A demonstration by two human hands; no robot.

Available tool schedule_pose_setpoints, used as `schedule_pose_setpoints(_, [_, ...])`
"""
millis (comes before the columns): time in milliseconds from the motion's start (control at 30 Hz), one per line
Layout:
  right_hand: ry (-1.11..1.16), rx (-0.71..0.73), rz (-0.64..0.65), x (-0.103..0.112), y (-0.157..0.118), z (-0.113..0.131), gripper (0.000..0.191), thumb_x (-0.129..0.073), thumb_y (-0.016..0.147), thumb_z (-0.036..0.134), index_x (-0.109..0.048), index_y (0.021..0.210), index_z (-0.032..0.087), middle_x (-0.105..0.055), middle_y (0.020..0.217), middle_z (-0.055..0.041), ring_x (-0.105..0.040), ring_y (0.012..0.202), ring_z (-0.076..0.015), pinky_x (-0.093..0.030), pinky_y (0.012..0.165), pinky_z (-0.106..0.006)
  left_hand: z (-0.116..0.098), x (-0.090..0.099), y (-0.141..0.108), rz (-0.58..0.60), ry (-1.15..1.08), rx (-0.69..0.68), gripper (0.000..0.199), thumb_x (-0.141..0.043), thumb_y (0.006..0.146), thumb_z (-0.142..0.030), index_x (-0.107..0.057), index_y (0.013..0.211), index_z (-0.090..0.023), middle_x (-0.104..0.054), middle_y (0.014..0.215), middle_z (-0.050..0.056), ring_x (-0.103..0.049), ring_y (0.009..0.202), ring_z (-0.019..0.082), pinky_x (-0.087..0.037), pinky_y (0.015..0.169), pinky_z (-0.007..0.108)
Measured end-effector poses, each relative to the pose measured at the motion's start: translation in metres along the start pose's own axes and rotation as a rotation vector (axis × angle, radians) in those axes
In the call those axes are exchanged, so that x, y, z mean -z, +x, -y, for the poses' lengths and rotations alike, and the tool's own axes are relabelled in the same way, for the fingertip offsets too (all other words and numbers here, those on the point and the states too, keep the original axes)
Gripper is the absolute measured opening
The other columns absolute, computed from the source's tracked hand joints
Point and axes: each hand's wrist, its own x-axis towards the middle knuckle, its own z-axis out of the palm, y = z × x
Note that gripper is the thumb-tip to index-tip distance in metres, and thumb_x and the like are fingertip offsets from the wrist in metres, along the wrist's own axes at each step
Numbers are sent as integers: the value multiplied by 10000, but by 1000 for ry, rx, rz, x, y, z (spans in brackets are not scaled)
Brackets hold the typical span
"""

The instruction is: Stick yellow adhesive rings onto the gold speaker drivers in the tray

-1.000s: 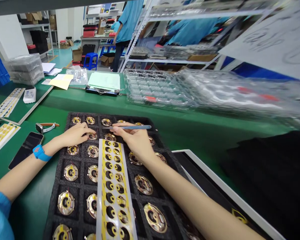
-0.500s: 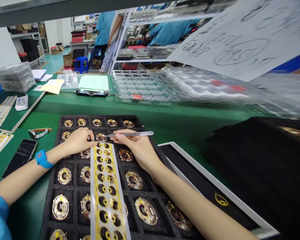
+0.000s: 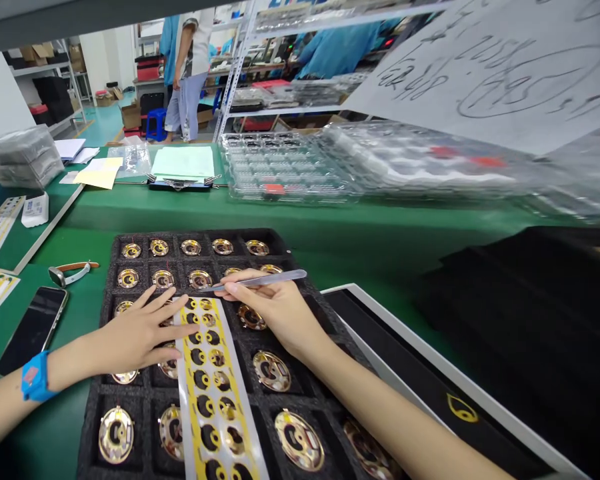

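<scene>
Nearest to me, the strip (image 3: pixel 213 395) lies lengthwise on the black tray (image 3: pixel 143 427), covering some pockets; gold discs (image 3: pixel 116 435) sit in others. My hands are apart from each other. My left hand (image 3: pixel 130 337) is spread, fingertips reaching onto the strip's left edge, a blue band (image 3: pixel 37 377) at its wrist. My right hand (image 3: pixel 275 310) pinches the tweezers (image 3: pixel 275 277), whose tips point left at the strip's far end; I cannot tell whether they touch it. Right of the tray I see a white-rimmed box (image 3: pixel 420 375) and a black pile (image 3: pixel 520 307). On the green surface (image 3: pixel 55 320) at left are a phone (image 3: pixel 33 328) and, beyond it, a watch (image 3: pixel 57 275). Farther off come a clipboard (image 3: pixel 183 183), clear trays (image 3: pixel 285 163) and a rack (image 3: pixel 235 67), with a person (image 3: pixel 194 67) standing behind.
</scene>
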Motion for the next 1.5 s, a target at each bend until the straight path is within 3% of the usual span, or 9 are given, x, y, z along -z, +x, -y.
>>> schedule_pose_setpoints(300, [-41,-49,69,-4,-9,3,400,-775,631,592,-734,776,221,-747,772,-53,-705,692,-202,-595,663,-327,3,-3,-1,-181,53,-12,449,-370,991,-443,-502,1379,-259,-495,1357,173,-472,1234,320,-400,1025,528])
schedule_pose_setpoints(367, [-48,-56,68,-3,-8,3,401,-773,636,590,-729,786,221,-748,780,-51,-709,703,-199,-595,674,-323,5,0,5,-172,49,-20,440,-383,989,-438,-512,1372,-262,-470,1387,168,-429,1278,334,-389,1036,531])
schedule_pose_setpoints(500, [-52,-80,79,-2,-8,6,392,-790,623,572,-722,780,220,-754,776,-49,-720,730,-205,-597,712,-327,9,4,17,4,22,-36,424,-393,997,-414,-459,1406,-325,-265,1572,83,-182,1458,370,-201,1143,612])
schedule_pose_setpoints(633, [-45,-100,72,-4,-7,7,375,-815,587,558,-718,741,230,-749,745,-34,-712,706,-195,-592,692,-315,11,2,21,64,-10,-7,439,-381,1003,-424,-389,1439,-379,-88,1614,29,-43,1484,342,-111,1181,586])
schedule_pose_setpoints(1033, [90,-234,76,-2,-5,3,369,-858,534,521,-737,739,239,-755,691,-17,-727,685,-174,-598,699,-278,13,2,20,52,-73,-21,425,-443,993,-377,-431,1417,-355,-56,1609,46,-13,1489,312,-79,1186,571])
schedule_pose_setpoints(1167, [156,-247,25,0,-3,1,379,-856,532,536,-719,722,239,-752,688,-9,-725,652,-159,-604,653,-254,17,6,19,-98,-285,6,333,-482,981,-325,-560,1304,-302,-304,1559,66,-286,1442,251,-249,1166,471])
schedule_pose_setpoints(1233, [175,-241,6,0,-2,2,373,-863,527,525,-713,710,237,-746,679,-5,-723,649,-157,-600,626,-238,17,8,21,-236,-380,77,245,-505,967,-281,-632,1170,-231,-546,1347,81,-496,1268,202,-390,1065,386])
schedule_pose_setpoints(1300, [182,-228,-7,-1,-2,3,367,-868,527,513,-713,706,232,-740,674,-7,-719,647,-154,-596,611,-229,15,10,27,-323,-344,179,157,-572,927,-280,-653,1025,-188,-630,1096,57,-565,1076,192,-443,954,356])
schedule_pose_setpoints(1500, [193,-182,-52,0,0,6,381,-873,516,512,-712,704,222,-742,681,-10,-705,630,-132,-575,607,-206,2,18,48,-96,-10,397,548,-791,693,-492,-585,1056,-137,-558,1073,87,-478,1039,271,-397,904,384])
